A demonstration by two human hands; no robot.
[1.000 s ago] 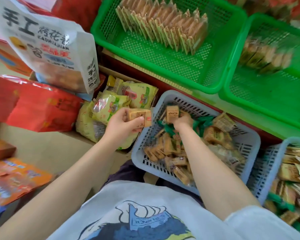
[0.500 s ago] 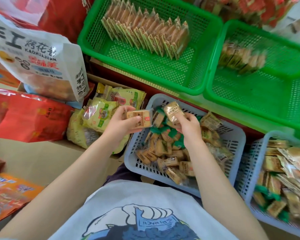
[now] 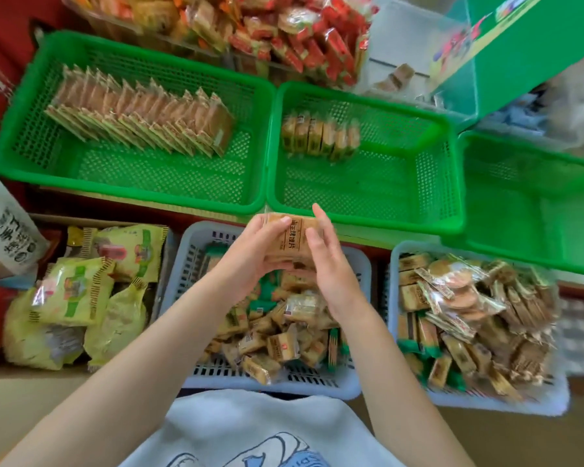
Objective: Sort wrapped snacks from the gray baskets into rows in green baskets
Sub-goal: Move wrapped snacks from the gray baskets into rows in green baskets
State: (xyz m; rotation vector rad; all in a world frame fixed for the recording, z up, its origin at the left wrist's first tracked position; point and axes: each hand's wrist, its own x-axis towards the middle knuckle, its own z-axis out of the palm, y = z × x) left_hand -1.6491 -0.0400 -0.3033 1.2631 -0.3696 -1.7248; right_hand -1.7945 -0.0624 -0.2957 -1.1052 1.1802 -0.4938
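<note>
My left hand (image 3: 250, 254) and my right hand (image 3: 331, 264) press together a small stack of tan wrapped snacks (image 3: 289, 239) above the far rim of the middle gray basket (image 3: 189, 251), which is full of loose wrapped snacks. A second gray basket (image 3: 393, 264) at the right holds a mixed pile. Beyond them stand three green baskets: the left one (image 3: 132, 187) holds a long leaning row of snacks (image 3: 139, 116), the middle one (image 3: 368, 197) a short row (image 3: 319, 136), and the right one (image 3: 526, 210) shows nothing inside.
Yellow-green snack bags (image 3: 81, 291) fill a cardboard box at the left, next to a white bag (image 3: 4, 227) and red packs. Red and orange wrapped packs (image 3: 284, 35) pile behind the green baskets. A green box (image 3: 533, 45) stands at the far right.
The hands held one snack each, apart; now they have come together on one stack and risen toward the green baskets. The view has tilted up and to the right.
</note>
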